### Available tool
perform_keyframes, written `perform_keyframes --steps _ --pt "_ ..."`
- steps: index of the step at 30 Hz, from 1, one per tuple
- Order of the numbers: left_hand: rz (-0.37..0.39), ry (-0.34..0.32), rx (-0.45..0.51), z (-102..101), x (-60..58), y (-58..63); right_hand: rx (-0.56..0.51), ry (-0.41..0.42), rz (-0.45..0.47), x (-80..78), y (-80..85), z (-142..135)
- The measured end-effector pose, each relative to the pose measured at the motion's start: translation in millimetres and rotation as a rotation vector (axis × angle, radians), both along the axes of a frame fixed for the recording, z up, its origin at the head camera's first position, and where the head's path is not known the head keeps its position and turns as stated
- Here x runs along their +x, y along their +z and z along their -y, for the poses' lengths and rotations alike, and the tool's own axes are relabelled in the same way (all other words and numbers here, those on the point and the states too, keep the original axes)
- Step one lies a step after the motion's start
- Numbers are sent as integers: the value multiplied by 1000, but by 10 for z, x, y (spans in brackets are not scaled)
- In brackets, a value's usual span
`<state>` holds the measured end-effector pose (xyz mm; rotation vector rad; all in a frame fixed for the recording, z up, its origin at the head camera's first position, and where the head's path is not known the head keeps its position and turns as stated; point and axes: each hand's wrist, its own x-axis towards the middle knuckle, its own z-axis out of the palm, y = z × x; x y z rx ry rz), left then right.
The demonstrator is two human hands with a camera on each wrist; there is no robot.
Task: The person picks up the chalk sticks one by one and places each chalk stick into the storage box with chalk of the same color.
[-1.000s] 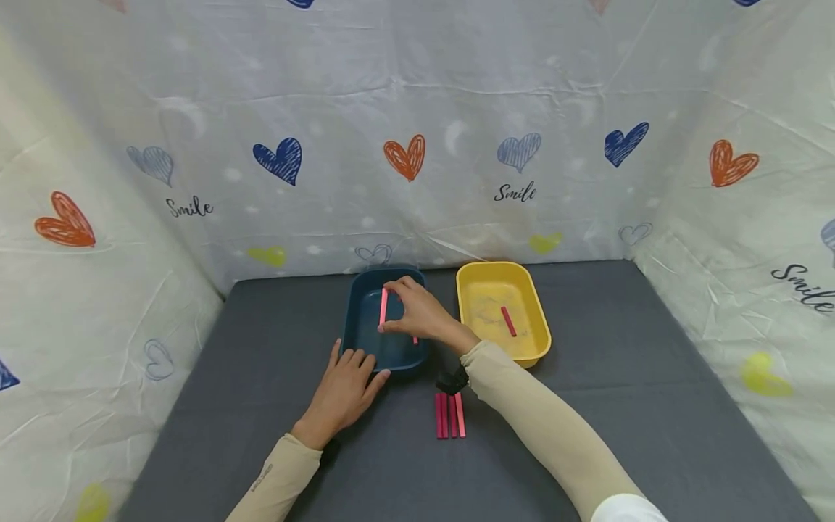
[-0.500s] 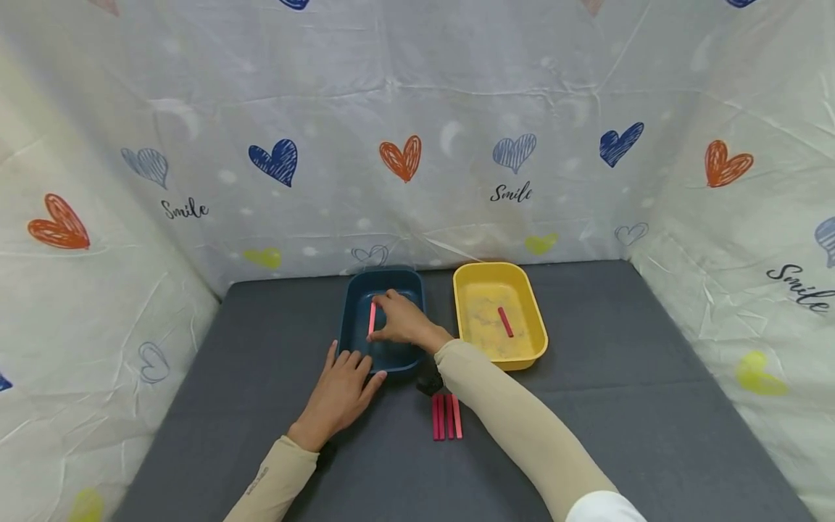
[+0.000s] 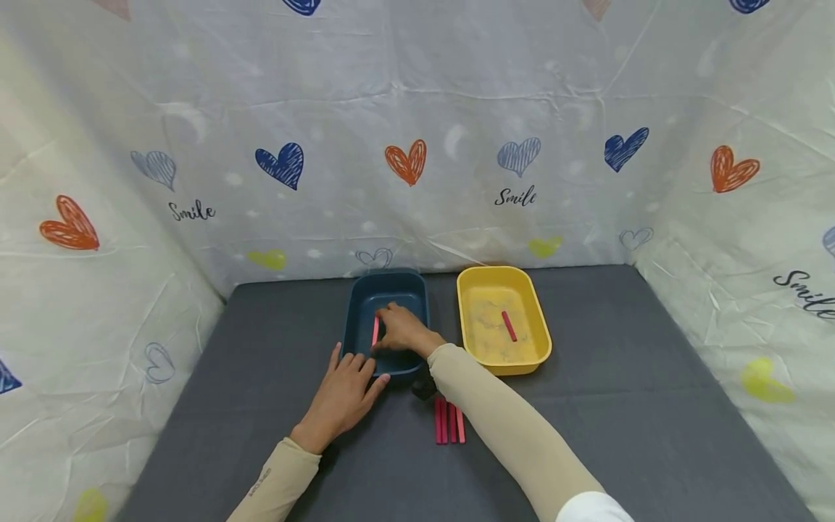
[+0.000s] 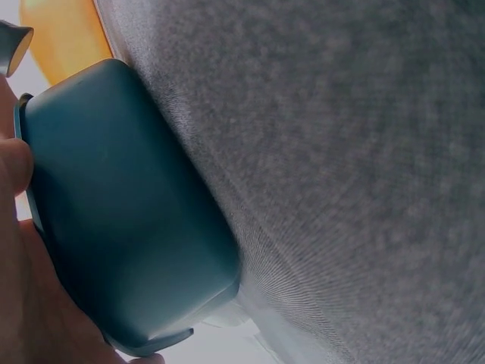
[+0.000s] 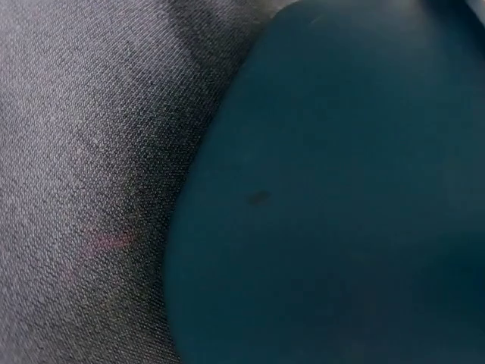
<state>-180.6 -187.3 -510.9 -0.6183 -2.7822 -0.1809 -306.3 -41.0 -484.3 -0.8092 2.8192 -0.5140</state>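
Observation:
My right hand [image 3: 404,330] is low inside the blue tray [image 3: 391,285], pinching a pink stick [image 3: 375,332], like a chalk pastel, by its two ends between thumb and fingers. The stick lies lengthwise near the tray's left side; whether it touches the floor I cannot tell. My left hand [image 3: 341,395] holds the tray's near-left corner, its fingers hooked over the rim. In the left wrist view its thumb [image 4: 17,163] rests at the rim, outside the tray wall [image 4: 129,205]. The right wrist view shows the tray's outer wall [image 5: 326,189], not the held stick.
To the right stands a yellow tray [image 3: 478,304] with smudges and one dark red stick [image 3: 509,326]. Several red and pink sticks [image 3: 446,423] lie side by side on the dark cloth table [image 3: 587,435], partly under the right forearm. A heart-printed curtain [image 3: 457,217] surrounds the table.
My right hand has gone down into the blue tray with the pink stick. Another stick, partly visible in that tray earlier, is now out of sight behind the hand. My left hand stays put.

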Motion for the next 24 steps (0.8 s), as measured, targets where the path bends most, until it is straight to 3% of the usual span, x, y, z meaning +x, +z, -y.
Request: perform_keyframes --steps 8,14,19,24 --pt "-6 1 15 -3 3 0 61 -19 -11 9 -55 33" --pt "-3 -2 15 -15 8 -25 50 -49 -4 15 -94 30" --pt "3 2 22 -9 11 -38 -10 -42 -42 29 -19 2" --pt "5 -8 18 18 -4 -10 -144 -60 -29 70 141 -21"
